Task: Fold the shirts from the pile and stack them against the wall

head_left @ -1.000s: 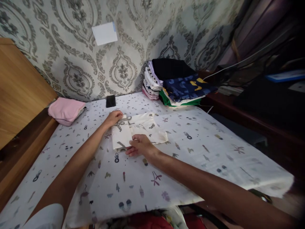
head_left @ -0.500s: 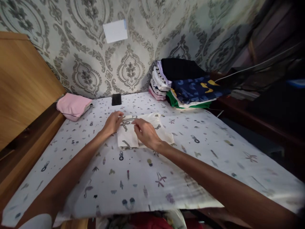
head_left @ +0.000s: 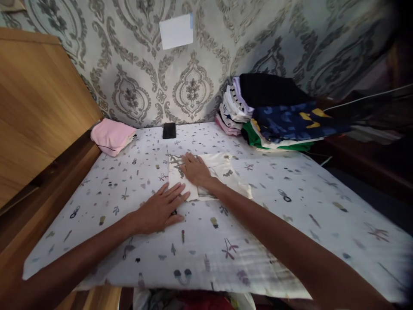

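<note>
So we've got a white garment [head_left: 224,165] with grey print lying partly folded in the middle of the sheet [head_left: 200,262], straight in front of us. Our right hand [head_left: 196,170] is palm down on the left part of it, up toward the far edge, fingers stretched out and not gripping anything. Our left hand [head_left: 159,209] is also flat, fingers fanned wide, mostly on the sheet, with the fingertips right at the garment's near left corner. Can't really tell how many of those tips are on the fabric. The garment's right side spreads out past our right wrist, a bit rumpled.

Around us: a black phone [head_left: 169,130] sits near the wall [head_left: 135,47], and a folded pink bundle [head_left: 112,135] is off at the far left, beside the wooden panel [head_left: 41,112]. Far right we've got two piles side by side, one topped with black cloth [head_left: 271,90], the other with a dark blue patterned piece [head_left: 284,122] over green and white layers. There's a white card [head_left: 177,31] up on the wall, too, tilted a little.
</note>
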Available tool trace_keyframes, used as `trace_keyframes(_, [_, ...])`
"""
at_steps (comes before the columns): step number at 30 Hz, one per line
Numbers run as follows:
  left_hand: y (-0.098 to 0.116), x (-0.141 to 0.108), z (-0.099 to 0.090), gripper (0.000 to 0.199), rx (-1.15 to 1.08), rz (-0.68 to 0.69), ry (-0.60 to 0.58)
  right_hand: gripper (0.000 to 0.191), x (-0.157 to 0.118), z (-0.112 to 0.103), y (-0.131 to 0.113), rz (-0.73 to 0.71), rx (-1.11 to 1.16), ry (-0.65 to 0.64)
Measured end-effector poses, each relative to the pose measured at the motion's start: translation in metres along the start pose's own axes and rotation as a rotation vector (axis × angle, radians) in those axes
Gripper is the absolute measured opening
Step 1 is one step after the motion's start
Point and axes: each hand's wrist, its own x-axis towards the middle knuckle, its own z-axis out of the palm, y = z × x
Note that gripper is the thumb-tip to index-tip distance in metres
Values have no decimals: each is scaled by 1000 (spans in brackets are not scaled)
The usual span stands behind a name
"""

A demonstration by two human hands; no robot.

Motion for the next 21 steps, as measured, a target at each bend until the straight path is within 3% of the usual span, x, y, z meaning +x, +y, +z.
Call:
trace_keyframes(4, [9,-6,-15,61,-158,27,-62,54,1,-1,0,-16,9,21])
trace_keyframes(6, [2,-2,-25,52,-294,-20,-42,54,1,0,1,-16,18,23])
trace_keyframes(9, [-32,20,-40,45,-417,-261,186,53,1,-1,1,-11,29,5])
trace_keyframes(11, [-62,45,-46,39,-372,-422,353,53,0,-2,0,-7,25,-7])
trace_keyframes(13, [-90,72,-47,29,-284,-544,396,55,-1,-2,0,-3,13,-11])
trace_keyframes(17, [-117,111,-42,8,-227,-558,391,56,-1,1,1,-6,-10,27])
trace_keyframes(21, [-117,116,-36,4,-230,-523,432,56,-1,3,3,-15,-4,52])
